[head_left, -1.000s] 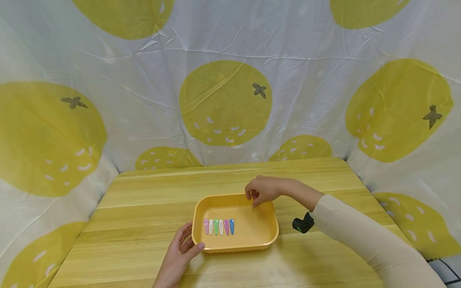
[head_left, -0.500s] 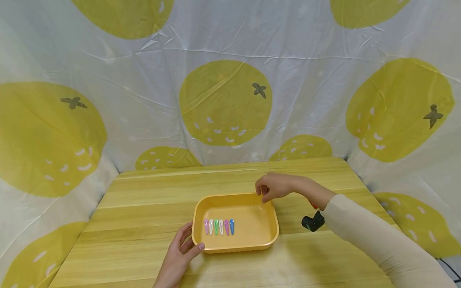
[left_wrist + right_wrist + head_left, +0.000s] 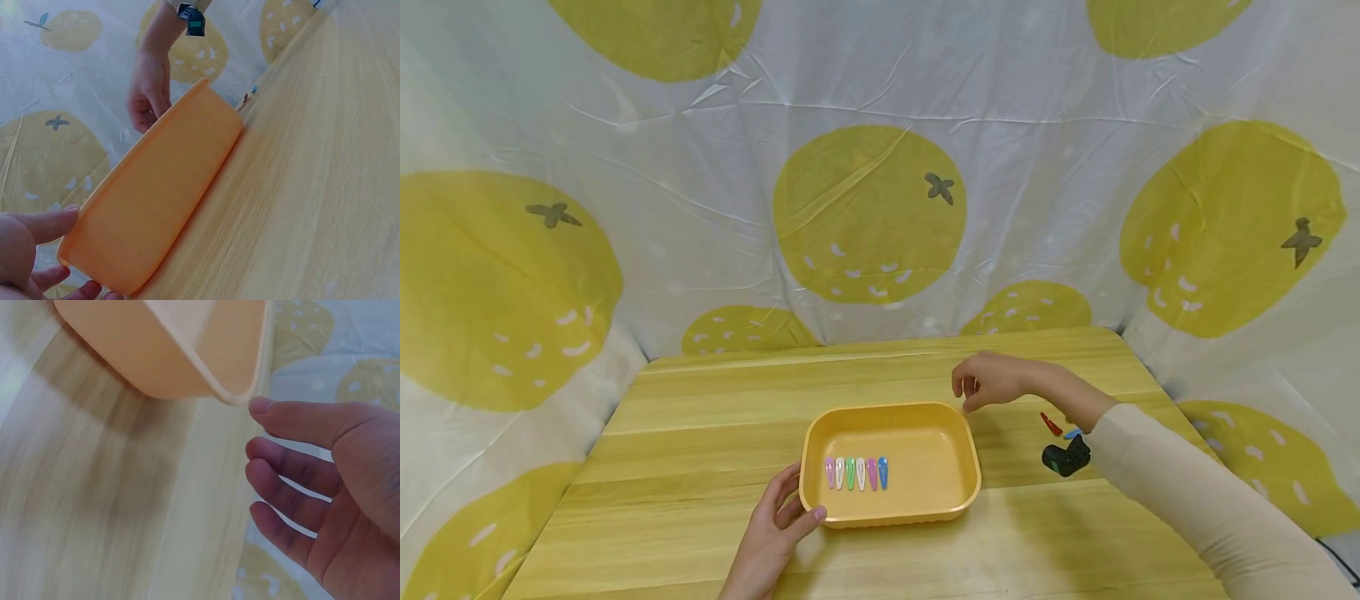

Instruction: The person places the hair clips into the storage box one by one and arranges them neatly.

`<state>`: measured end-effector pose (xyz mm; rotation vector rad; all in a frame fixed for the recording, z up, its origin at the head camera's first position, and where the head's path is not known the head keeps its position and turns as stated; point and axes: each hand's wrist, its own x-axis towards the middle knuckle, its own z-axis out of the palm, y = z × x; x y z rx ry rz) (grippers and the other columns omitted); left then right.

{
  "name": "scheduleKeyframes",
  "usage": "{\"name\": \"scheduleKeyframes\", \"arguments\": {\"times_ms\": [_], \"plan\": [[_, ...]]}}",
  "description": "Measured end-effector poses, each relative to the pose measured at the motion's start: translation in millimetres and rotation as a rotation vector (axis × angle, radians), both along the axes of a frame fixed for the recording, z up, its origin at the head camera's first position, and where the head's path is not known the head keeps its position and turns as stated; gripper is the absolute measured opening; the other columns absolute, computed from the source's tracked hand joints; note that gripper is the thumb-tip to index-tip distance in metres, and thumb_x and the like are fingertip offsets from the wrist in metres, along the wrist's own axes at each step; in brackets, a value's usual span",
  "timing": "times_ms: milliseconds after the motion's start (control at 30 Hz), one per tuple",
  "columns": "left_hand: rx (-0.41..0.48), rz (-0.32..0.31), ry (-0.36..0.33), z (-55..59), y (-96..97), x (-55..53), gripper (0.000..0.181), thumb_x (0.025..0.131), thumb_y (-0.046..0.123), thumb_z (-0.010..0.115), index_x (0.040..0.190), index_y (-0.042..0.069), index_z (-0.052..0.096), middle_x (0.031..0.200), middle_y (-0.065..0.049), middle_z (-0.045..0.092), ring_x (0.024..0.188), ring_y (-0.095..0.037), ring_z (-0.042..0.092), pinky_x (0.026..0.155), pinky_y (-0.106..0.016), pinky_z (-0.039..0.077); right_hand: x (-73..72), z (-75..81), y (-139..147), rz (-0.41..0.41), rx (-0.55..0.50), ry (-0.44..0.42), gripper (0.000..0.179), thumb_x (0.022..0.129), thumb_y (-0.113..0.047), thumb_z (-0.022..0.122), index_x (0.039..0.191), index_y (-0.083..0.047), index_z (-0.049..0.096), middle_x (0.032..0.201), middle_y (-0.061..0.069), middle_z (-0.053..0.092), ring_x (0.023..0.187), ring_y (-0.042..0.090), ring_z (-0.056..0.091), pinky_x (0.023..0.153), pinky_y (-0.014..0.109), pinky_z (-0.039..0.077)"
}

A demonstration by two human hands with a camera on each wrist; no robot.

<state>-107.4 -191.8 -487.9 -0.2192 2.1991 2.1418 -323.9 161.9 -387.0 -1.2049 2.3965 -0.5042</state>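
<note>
A yellow plastic tray (image 3: pixel 891 518) sits on the wooden table. Inside, on its left half, several snap hair clips (image 3: pixel 861 473) lie in an upright row: pink, white, green, white, pink and blue. At the near left corner my left hand (image 3: pixel 772 518) grips the tray, thumb on the rim and fingers around the outside. Just off the far right corner hovers my right hand (image 3: pixel 992 381), with relaxed fingers and nothing between them. In the right wrist view, the thumb (image 3: pixel 294 420) of that hand is close to the rim; whether it touches is unclear.
Right of the tray, a red hair clip (image 3: pixel 1051 424) and a blue clip (image 3: pixel 1072 434) lie on the table (image 3: pixel 700 433), partly near the right forearm. A black device (image 3: pixel 1066 457) is at the right wrist. A lemon-print curtain (image 3: pixel 1037 167) surrounds the table.
My right hand has moved right and back, from above the tray to just outside its far right corner. The red and blue clips have come into sight. Left hand and tray stay put.
</note>
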Motion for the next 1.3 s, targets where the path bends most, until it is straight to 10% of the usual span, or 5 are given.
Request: {"name": "scheduleKeyframes", "arguments": {"times_ms": [1300], "plan": [[-0.017, 0.008, 0.012, -1.1, 0.6, 0.5, 0.077, 0.094, 0.006, 0.078, 0.156, 0.000, 0.033, 0.154, -0.028, 0.041, 0.137, -0.046, 0.047, 0.105, -0.042, 0.049, -23.5, -11.9, 101, -0.254, -0.015, -0.010, 0.015, 0.096, -0.014, 0.075, 0.105, -0.004, 0.068, 0.093, -0.001, 0.067, 0.084, 0.015, 0.063, 0.074, 0.037, 0.053]]}}
